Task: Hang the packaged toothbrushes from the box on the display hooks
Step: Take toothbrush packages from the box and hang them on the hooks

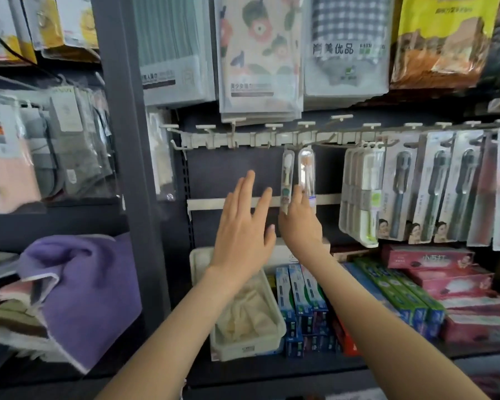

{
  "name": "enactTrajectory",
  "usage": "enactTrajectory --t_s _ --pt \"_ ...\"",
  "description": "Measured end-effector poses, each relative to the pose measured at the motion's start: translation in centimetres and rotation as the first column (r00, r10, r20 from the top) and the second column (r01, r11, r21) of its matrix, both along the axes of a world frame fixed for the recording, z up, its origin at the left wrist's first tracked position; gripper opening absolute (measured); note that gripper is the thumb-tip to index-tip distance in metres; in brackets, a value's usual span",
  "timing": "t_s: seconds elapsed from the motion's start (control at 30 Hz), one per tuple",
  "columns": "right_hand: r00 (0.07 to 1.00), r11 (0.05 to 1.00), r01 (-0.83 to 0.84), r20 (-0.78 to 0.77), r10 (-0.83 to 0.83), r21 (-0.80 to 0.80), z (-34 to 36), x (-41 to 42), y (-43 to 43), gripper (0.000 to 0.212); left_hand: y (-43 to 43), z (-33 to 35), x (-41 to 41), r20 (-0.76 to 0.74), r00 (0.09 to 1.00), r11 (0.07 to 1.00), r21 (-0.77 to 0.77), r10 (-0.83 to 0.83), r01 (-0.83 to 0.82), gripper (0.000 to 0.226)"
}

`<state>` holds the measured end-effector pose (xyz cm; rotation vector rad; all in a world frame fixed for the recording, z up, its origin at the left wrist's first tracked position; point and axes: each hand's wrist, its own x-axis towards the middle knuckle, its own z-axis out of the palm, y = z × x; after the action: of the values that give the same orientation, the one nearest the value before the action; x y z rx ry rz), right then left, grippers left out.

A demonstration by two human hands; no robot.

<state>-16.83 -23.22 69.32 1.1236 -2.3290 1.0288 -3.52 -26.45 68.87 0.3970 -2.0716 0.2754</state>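
Two clear packaged toothbrushes hang side by side from the white hook rail, a left pack and a right pack. My right hand reaches up to their lower ends, and its thumb and forefinger pinch the bottom of the left pack. Just left of it, my left hand is raised flat in front of the dark back panel, fingers straight and holding nothing. Several hooks on the rail to the left hang bare. Below my arms a cream plastic box stands on the shelf with pale crumpled wrapping inside.
More boxed toothbrushes hang on the hooks to the right. Toothpaste cartons fill the shelf beside the box. Packaged towels hang above the rail. A folded purple towel lies on the neighbouring shelf at the left.
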Motion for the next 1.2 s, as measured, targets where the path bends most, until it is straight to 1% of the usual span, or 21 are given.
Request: enactTrajectory --t_s 0.07,0.2,0.3,0.4,0.5,0.6,0.63,0.7,0.73,0.77,0.87,0.93,0.97,1.03,1.1,1.2 --pt "0.996 0.997 -0.082 -0.024 0.082 -0.002 -1.4 0.8 1.7 0.064 1.3 -2.3 0.2 0.018 1.0 0.998 0.067 -0.001 -0.001 0.062" --pt "0.971 0.971 -0.239 -0.012 0.239 -0.016 -5.4 2.7 7.0 0.058 5.1 -7.5 1.0 0.068 0.998 0.967 0.255 0.001 -0.018 0.06" --pt "0.931 0.931 -0.364 -0.017 0.364 -0.023 -10.1 3.3 11.4 0.052 8.7 -12.3 1.5 0.074 0.997 0.931 0.366 -0.022 -0.007 0.057" --pt "0.895 0.894 -0.446 0.043 0.444 0.04 -15.8 2.9 15.7 0.047 13.4 -17.7 1.6 0.14 0.989 0.871 0.49 -0.048 -0.028 0.054" --pt "0.85 0.841 -0.524 0.136 0.508 0.135 -22.8 1.6 19.9 0.042 18.4 -24.7 1.2 0.187 0.981 0.774 0.628 -0.05 -0.08 0.05" --pt "0.816 0.78 -0.576 0.231 0.53 0.246 -31.1 0.2 24.2 0.037 22.9 -33.6 1.1 0.279 0.958 0.687 0.708 -0.063 -0.161 0.044" --pt "0.804 0.76 -0.59 0.283 0.523 0.274 -34.2 -0.2 25.6 0.036 24.4 -36.6 1.3 0.307 0.949 0.639 0.745 -0.074 -0.191 0.042" --pt "0.778 0.714 -0.612 0.423 0.465 0.34 -40.4 -0.7 28.7 0.034 26.9 -42.2 2.1 0.377 0.918 0.457 0.843 -0.127 -0.283 0.04" --pt "0.765 0.686 -0.619 0.49 0.418 0.382 -43.4 -0.9 30.1 0.033 27.9 -45.0 2.7 0.444 0.881 0.372 0.854 -0.162 -0.363 0.039" --pt "0.754 0.653 -0.626 0.546 0.366 0.427 -46.3 -1.2 31.4 0.034 28.6 -47.7 3.4 0.516 0.833 0.325 0.836 -0.197 -0.441 0.04" --pt "0.718 0.527 -0.64 0.679 0.153 0.559 -54.7 -1.7 34.5 0.038 30.0 -55.1 5.2 0.661 0.692 0.272 0.75 -0.29 -0.602 0.041" --pt "0.709 0.426 -0.651 0.704 0.046 0.628 -60.7 -2.1 35.9 0.043 30.2 -59.7 5.7 0.74 0.575 0.259 0.666 -0.351 -0.699 0.044" --pt "0.706 0.365 -0.663 0.708 0.014 0.653 -63.8 -2.2 36.5 0.045 30.2 -62.0 5.9 0.758 0.528 0.251 0.636 -0.383 -0.73 0.046" --pt "0.674 0.246 -0.709 0.738 -0.042 0.661 -70.2 -2.2 37.4 0.052 30.2 -66.7 6.0 0.769 0.466 0.242 0.6 -0.438 -0.762 0.049" --pt "0.629 0.201 -0.751 0.774 -0.069 0.629 -76.2 -1.9 37.9 0.056 30.1 -71.3 5.9 0.769 0.412 0.222 0.567 -0.489 -0.793 0.051" --pt "0.565 0.123 -0.811 0.82 -0.094 0.572 -83.4 -0.5 37.7 0.052 30.2 -77.0 5.8 0.753 0.341 0.165 0.506 -0.563 -0.847 0.058"
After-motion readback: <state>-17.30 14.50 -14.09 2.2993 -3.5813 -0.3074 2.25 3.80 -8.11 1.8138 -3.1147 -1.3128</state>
